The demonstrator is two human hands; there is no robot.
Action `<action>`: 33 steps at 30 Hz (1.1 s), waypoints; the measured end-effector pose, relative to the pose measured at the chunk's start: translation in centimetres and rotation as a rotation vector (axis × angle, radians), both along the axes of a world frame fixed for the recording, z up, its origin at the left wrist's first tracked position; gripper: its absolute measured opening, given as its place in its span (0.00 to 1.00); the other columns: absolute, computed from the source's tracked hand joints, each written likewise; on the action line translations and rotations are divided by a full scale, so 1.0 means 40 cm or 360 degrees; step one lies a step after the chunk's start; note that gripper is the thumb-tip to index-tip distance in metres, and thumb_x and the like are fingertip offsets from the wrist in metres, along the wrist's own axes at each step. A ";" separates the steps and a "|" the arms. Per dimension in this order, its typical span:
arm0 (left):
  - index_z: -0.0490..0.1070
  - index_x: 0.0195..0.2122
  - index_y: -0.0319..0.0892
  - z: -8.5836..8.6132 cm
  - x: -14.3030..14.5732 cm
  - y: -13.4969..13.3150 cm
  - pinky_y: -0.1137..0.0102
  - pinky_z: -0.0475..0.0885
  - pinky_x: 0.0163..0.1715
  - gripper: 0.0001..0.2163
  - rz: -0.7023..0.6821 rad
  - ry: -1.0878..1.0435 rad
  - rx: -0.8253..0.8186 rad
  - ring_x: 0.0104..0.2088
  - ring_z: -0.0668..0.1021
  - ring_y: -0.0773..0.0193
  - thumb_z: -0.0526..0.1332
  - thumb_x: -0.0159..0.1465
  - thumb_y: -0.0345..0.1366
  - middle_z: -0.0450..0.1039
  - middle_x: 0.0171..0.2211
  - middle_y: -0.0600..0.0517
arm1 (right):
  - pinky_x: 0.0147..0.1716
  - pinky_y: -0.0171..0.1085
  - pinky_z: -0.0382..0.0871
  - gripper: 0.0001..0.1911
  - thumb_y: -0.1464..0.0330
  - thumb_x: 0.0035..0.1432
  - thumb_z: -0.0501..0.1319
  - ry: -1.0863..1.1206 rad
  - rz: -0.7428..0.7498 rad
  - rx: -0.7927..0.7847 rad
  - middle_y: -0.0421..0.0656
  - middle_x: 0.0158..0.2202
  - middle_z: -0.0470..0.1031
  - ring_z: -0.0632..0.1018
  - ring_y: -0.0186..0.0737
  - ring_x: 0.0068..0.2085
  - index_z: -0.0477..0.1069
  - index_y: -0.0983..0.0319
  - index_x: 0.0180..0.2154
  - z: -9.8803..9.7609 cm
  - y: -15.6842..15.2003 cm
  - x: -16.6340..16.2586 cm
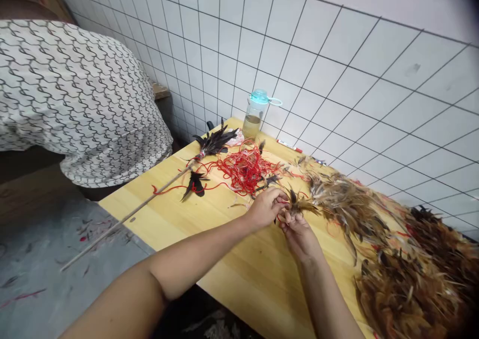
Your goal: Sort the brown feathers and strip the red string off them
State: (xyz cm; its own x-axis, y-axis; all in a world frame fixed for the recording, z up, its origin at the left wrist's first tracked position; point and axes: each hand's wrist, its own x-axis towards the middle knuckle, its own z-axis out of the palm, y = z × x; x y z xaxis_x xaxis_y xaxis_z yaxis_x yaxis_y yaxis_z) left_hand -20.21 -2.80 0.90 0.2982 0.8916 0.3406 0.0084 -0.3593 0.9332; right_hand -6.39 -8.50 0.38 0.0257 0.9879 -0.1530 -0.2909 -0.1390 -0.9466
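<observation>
My left hand [265, 208] is closed in a pinch, with a bit of red string showing at its fingertips. Close beside it, my right hand [301, 235] grips the base of a small bunch of brown and dark feathers [302, 204], whose tips fan out to the right. Red string also shows by the right fingertips; its exact path around the feather base is hidden by the fingers. Just beyond both hands lies a tangled heap of red string [247, 169] on the wooden table [254, 279].
A thin stick [130, 214] with dark feathers [216, 140] at its end overhangs the table's left edge. Loose black feathers [195, 184] lie near it. A water bottle [254, 114] and marker [289, 146] stand along the tiled wall. Feather piles [407, 294] cover the right. A person [82, 99] bends at left.
</observation>
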 end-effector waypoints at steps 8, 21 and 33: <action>0.67 0.38 0.40 -0.033 0.009 -0.019 0.70 0.68 0.37 0.10 -0.0183 0.0232 0.0272 0.36 0.71 0.65 0.55 0.55 0.23 0.66 0.37 0.49 | 0.33 0.37 0.65 0.15 0.60 0.43 0.71 0.0125 -0.0094 -0.0039 0.38 0.25 0.66 0.68 0.36 0.30 0.67 0.58 0.23 -0.042 -0.003 0.023; 0.71 0.38 0.40 -0.004 0.011 -0.036 0.72 0.69 0.37 0.07 -0.0332 0.0052 -0.0027 0.35 0.72 0.67 0.59 0.58 0.29 0.67 0.37 0.49 | 0.35 0.36 0.70 0.14 0.65 0.40 0.73 0.0462 -0.0300 -0.0083 0.37 0.26 0.70 0.71 0.34 0.30 0.67 0.58 0.22 -0.053 0.017 0.029; 0.73 0.36 0.42 0.052 -0.051 0.157 0.65 0.66 0.48 0.07 0.0470 0.0938 0.0575 0.45 0.70 0.61 0.57 0.60 0.29 0.68 0.41 0.48 | 0.27 0.30 0.66 0.12 0.68 0.39 0.74 0.0772 -0.0248 -0.0089 0.39 0.29 0.72 0.68 0.27 0.26 0.71 0.61 0.24 -0.061 0.033 0.033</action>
State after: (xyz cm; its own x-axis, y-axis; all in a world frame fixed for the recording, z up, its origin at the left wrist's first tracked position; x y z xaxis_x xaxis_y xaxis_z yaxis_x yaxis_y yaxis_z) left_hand -22.24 3.49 3.00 0.2875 0.8259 0.4850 0.6134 -0.5477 0.5690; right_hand -5.07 -7.18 -2.06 0.0852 0.9680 -0.2362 -0.7162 -0.1053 -0.6899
